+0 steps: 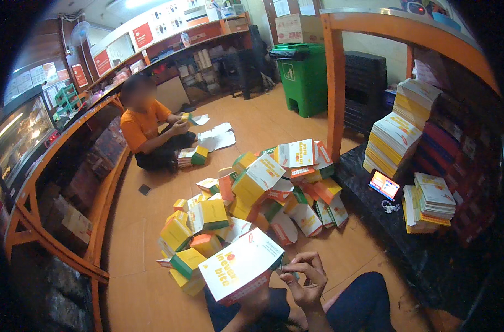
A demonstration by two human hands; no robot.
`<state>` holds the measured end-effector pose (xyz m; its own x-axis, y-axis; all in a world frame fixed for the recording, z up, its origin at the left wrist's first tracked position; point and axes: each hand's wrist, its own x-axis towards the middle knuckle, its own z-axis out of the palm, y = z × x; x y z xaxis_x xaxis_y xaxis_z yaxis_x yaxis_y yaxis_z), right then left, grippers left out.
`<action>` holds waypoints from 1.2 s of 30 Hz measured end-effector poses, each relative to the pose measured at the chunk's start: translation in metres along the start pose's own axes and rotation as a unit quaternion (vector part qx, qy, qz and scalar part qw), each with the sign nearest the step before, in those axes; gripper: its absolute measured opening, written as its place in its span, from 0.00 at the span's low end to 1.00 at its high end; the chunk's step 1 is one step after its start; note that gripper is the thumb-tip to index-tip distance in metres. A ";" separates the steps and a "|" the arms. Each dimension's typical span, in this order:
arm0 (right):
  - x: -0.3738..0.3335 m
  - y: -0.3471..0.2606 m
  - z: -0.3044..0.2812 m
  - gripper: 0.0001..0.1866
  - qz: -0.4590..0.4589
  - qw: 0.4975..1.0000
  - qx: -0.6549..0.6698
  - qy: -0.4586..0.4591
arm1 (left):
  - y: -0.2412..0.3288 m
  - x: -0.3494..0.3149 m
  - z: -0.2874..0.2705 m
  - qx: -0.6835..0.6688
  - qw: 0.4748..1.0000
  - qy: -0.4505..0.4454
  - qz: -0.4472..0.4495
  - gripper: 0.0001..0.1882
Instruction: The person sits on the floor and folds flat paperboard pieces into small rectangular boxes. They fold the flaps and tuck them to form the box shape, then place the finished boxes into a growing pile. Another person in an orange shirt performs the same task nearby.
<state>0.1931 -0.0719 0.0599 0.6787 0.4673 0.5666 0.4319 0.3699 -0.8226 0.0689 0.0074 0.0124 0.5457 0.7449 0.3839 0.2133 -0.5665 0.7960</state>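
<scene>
Now — R hand (310,289) pinched on white box (242,264); L hand (255,299) under — can't tell grip.

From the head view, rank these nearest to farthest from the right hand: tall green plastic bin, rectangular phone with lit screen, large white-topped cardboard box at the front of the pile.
From the right hand:
1. White-topped cardboard box, just left.
2. Lit phone, ahead and right.
3. Green bin, far ahead.
</scene>
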 end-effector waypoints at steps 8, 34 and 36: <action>-0.001 0.009 0.002 0.08 0.028 0.997 0.077 0.017 | 0.001 0.003 -0.001 0.013 1.000 -0.006 -0.001 0.11; -0.006 0.014 0.014 0.24 -0.020 0.952 -0.243 -0.187 | -0.007 0.001 0.013 -0.193 0.977 0.073 -0.060 0.12; -0.002 0.016 0.001 0.25 0.041 0.963 -0.188 -0.189 | -0.008 0.002 0.010 -0.203 0.975 0.062 -0.065 0.12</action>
<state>0.1984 -0.0659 0.0454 0.4860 0.7673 0.4184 0.6185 0.0363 -0.7850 0.0761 0.0098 0.0024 0.4285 0.8518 0.3014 -0.0777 -0.2977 0.9515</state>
